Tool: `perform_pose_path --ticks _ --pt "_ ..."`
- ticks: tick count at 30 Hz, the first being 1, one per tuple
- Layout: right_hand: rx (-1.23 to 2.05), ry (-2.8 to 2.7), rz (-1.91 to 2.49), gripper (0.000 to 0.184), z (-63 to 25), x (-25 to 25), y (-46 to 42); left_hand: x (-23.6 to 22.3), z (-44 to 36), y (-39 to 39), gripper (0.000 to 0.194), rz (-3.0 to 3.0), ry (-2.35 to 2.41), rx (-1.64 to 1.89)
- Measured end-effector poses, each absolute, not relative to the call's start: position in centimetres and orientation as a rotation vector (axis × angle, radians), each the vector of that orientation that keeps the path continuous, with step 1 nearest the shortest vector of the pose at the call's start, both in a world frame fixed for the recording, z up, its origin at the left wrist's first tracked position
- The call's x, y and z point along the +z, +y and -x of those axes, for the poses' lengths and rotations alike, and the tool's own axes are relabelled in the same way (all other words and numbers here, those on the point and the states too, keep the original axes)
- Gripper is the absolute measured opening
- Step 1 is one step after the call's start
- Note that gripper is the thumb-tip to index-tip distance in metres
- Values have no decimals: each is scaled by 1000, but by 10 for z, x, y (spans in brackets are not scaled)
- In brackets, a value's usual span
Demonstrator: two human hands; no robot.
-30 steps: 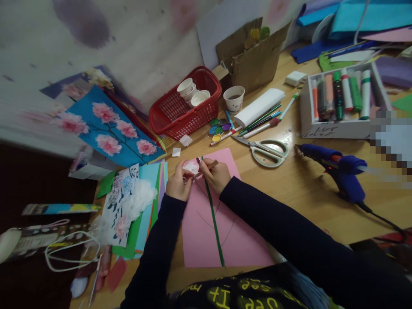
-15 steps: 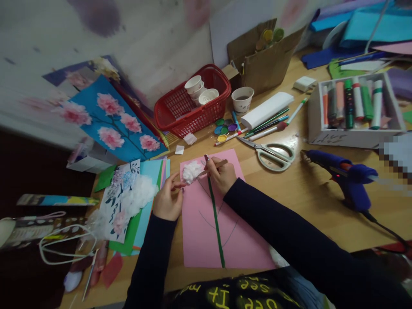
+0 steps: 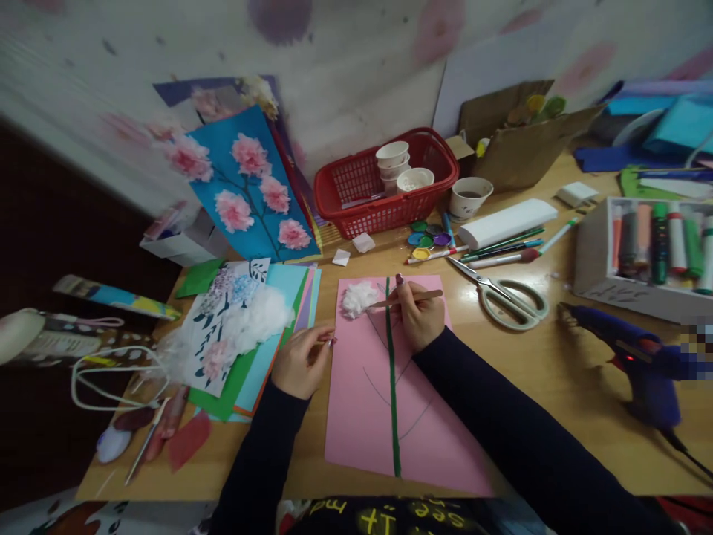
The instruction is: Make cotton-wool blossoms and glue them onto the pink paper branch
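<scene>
My right hand pinches a flat wooden craft stick, its far end against a fluffy tuft of white cotton. The tuft sits at the upper left of a pink sheet of paper. A dark green stem line runs down the sheet, with thin pencil curves branching off it. My left hand is just off the sheet's left edge, thumb and fingertips pressed together. Whatever they hold, if anything, is too small to make out. More cotton lies to the left on a flower picture.
Behind the sheet stand a blue card with pink flowers, a red basket and a paper cup of dark liquid. To the right are scissors, a corded glue gun and a marker box.
My left hand has drawn away from the cotton to the lower left, off the sheet. The stick stays at the cotton's lower right side. The whole view has shifted, moving the scene rightward.
</scene>
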State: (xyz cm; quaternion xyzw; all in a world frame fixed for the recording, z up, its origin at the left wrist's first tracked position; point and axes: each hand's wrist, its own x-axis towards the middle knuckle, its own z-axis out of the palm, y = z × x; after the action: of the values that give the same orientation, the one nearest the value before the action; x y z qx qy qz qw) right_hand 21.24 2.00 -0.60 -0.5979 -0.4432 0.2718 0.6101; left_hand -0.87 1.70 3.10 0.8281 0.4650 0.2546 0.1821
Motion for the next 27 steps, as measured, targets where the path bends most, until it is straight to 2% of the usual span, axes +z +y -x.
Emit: perform_pose_path --ticks 9,14,19,22,25,27 --pt "743 -443 1310 47 -211 10 26 43 59 21 32 -2080 1717 806" --pt "783 -383 1242 42 -212 9 28 64 107 42 32 -1959 2011 940" --pt "797 -394 1238 41 -211 10 27 81 139 75 24 -1870 2301 1023" --pt "793 -372 1244 38 -212 11 27 77 144 84 25 -1920 2279 1006" --pt "803 -355 1229 37 -212 11 28 62 141 82 16 -1954 2163 990" --pt "810 -366 1226 37 -212 10 27 53 137 78 27 -1922 2196 994"
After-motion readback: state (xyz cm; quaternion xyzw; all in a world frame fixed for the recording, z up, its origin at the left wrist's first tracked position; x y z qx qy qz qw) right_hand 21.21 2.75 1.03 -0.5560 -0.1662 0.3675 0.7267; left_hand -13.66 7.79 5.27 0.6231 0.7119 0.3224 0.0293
